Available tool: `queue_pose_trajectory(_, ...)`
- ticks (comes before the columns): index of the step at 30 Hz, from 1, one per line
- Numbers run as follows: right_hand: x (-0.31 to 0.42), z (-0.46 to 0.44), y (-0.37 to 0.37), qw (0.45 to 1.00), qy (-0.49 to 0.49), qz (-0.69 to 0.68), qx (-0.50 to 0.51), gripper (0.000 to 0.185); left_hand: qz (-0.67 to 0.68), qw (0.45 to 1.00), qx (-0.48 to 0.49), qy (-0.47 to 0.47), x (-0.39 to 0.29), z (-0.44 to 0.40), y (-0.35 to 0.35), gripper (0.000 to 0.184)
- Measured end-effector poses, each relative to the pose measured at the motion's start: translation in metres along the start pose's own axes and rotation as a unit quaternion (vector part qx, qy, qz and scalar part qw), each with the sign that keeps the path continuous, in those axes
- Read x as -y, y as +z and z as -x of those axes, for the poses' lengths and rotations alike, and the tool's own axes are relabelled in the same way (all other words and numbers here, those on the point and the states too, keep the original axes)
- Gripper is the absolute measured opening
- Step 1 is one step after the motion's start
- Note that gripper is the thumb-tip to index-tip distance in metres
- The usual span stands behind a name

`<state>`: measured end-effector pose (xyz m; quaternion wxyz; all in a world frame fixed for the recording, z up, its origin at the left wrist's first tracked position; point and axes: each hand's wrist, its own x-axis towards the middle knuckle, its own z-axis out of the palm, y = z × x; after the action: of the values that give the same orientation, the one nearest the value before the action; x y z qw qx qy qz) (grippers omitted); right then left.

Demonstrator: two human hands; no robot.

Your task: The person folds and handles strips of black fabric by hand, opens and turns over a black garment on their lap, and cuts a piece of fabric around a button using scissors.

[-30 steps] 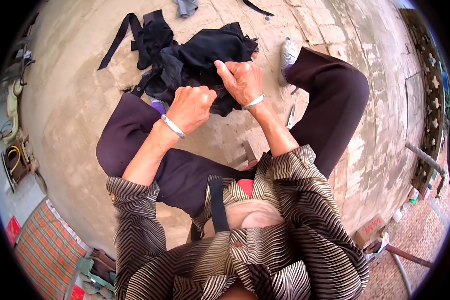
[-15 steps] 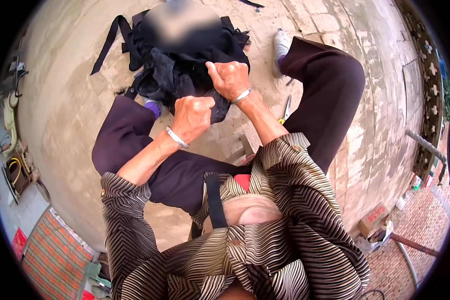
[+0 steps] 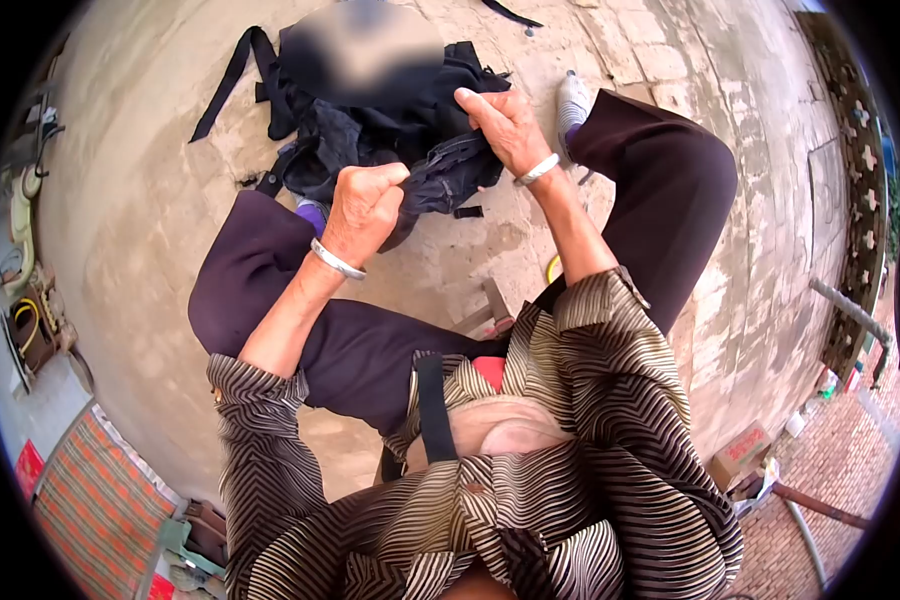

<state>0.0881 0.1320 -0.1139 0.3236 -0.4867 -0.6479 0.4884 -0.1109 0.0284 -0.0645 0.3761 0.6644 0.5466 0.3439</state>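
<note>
A heap of black cloth (image 3: pixel 370 135) lies on the ground between my feet, partly covered by a blurred patch. My left hand (image 3: pixel 366 207) is closed on the near side of the cloth, with its thumb on top. Up and to the right, my right hand (image 3: pixel 507 128) is closed on the right part of the same cloth. A gathered stretch of the fabric spans the gap between the two fists. Both wrists carry a silver bracelet. The exact edges pinched inside the fingers are hidden.
My bent legs in dark trousers (image 3: pixel 670 200) frame the cloth. Part of a yellow handle (image 3: pixel 553 268) shows beside my right forearm. A black strap (image 3: pixel 515 13) lies beyond the heap. At the right are a cardboard box (image 3: pixel 740 452) and a pipe (image 3: pixel 850 310); a plaid cloth (image 3: pixel 105 505) is lower left.
My hands have moved apart, the right one up and to the right, the left one slightly left. The cloth between them is now drawn out toward the right.
</note>
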Motion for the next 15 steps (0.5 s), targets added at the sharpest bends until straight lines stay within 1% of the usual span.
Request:
queue_pose_trajectory(1, 0.01, 0.001, -0.002, 0.999, -0.015, -0.035, 0.02, 0.053, -0.003, 1.0, 0.023, -0.017, 0.001, -0.001, -0.005, 0.005)
queue_pose_trajectory(2, 0.013, 0.002, -0.005, 0.998, 0.008, -0.025, 0.055, 0.05, -0.006, 1.0, 0.02, -0.018, 0.002, -0.001, -0.006, 0.005)
queue_pose_trajectory(3, 0.016, 0.004, -0.007, 0.998, 0.007, -0.028, 0.057, 0.05, 0.029, 0.999, 0.013, -0.04, 0.004, -0.001, -0.006, 0.006)
queue_pose_trajectory(4, 0.018, 0.007, -0.011, 0.993, -0.01, -0.018, 0.112, 0.048, 0.066, 0.996, 0.007, -0.063, 0.005, 0.0, -0.006, 0.01)
queue_pose_trajectory(5, 0.024, 0.009, -0.014, 0.986, -0.027, -0.008, 0.166, 0.046, 0.065, 0.996, 0.008, -0.064, 0.004, 0.0, -0.006, 0.01)
queue_pose_trajectory(6, 0.032, 0.015, -0.015, 0.98, 0.018, -0.001, 0.199, 0.038, 0.074, 0.995, 0.005, -0.074, 0.003, 0.0, -0.006, 0.011)
queue_pose_trajectory(7, 0.027, 0.019, -0.012, 0.974, 0.037, -0.059, 0.217, 0.029, 0.083, 0.993, 0.002, -0.083, 0.003, -0.001, -0.007, 0.012)
queue_pose_trajectory(9, 0.023, 0.021, -0.012, 0.964, 0.049, -0.069, 0.252, 0.023, 0.101, 0.991, -0.002, -0.092, 0.006, 0.0, -0.006, 0.012)
queue_pose_trajectory(10, 0.021, 0.022, -0.013, 0.964, 0.048, -0.069, 0.252, 0.023, 0.119, 0.988, -0.005, -0.1, 0.007, 0.0, -0.007, 0.012)
queue_pose_trajectory(12, 0.022, 0.024, -0.014, 0.969, -0.037, 0.004, 0.243, 0.023, 0.135, 0.985, -0.011, -0.106, 0.006, -0.001, -0.009, 0.012)
queue_pose_trajectory(13, 0.022, 0.026, -0.013, 0.97, -0.037, 0.004, 0.242, 0.023, 0.152, 0.982, -0.015, -0.112, 0.006, -0.001, -0.011, 0.012)
queue_pose_trajectory(15, 0.024, 0.029, -0.006, 0.977, -0.041, -0.024, 0.206, 0.026, 0.148, 0.982, -0.007, -0.116, 0.006, -0.002, -0.015, 0.011)
